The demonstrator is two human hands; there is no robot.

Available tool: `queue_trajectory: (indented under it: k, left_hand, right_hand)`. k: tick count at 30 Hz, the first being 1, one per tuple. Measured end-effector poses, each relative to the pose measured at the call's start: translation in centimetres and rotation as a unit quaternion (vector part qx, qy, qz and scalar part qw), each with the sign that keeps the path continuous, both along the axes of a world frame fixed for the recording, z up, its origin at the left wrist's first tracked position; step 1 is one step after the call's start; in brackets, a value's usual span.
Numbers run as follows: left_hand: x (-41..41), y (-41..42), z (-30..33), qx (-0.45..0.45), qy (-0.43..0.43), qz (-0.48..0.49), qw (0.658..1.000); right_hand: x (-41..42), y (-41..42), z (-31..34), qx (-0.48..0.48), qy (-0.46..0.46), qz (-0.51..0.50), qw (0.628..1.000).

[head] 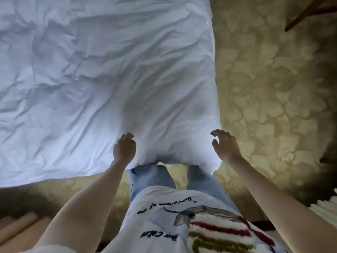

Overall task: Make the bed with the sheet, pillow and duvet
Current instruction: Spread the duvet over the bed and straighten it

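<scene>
Duvet [102,70] spread over the bed, wrinkled, near corner bunched and hanging off the edge. Pillow not in view, sheet hidden. My left hand [125,147] grips that corner fabric; right hand [225,143] just beside it, fingers loosely curled, holding nothing. Smoothing left.

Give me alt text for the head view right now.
A person stands at the corner of a bed, left hand gripping the edge of a rumpled white duvet, right hand open beside its corner. Patterned yellow carpet lies to the right.
</scene>
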State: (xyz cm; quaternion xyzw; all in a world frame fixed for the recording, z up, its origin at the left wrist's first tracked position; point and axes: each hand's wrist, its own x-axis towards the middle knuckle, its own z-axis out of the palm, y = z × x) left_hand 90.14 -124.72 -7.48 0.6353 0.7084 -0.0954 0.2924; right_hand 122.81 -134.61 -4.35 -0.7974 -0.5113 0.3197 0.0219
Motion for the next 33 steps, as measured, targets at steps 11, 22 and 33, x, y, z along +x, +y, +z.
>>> queue_trajectory:
  k: [11, 22, 33]
  left_hand:
    - [13.4, -7.2, -3.9, -0.062, -0.004, 0.002, 0.998]
    - [15.4, -7.1, -14.3, -0.055, 0.078, -0.128, 0.987]
    - [16.2, -6.8, -12.3, -0.054, 0.075, -0.113, 0.989]
  right_hand:
    - [7.9, 4.7, -6.1, -0.110, 0.112, -0.050, 0.986]
    - [8.0, 5.9, -20.3, -0.232, 0.211, -0.207, 0.927]
    - [8.3, 3.8, -18.0, -0.150, 0.207, -0.247, 0.935]
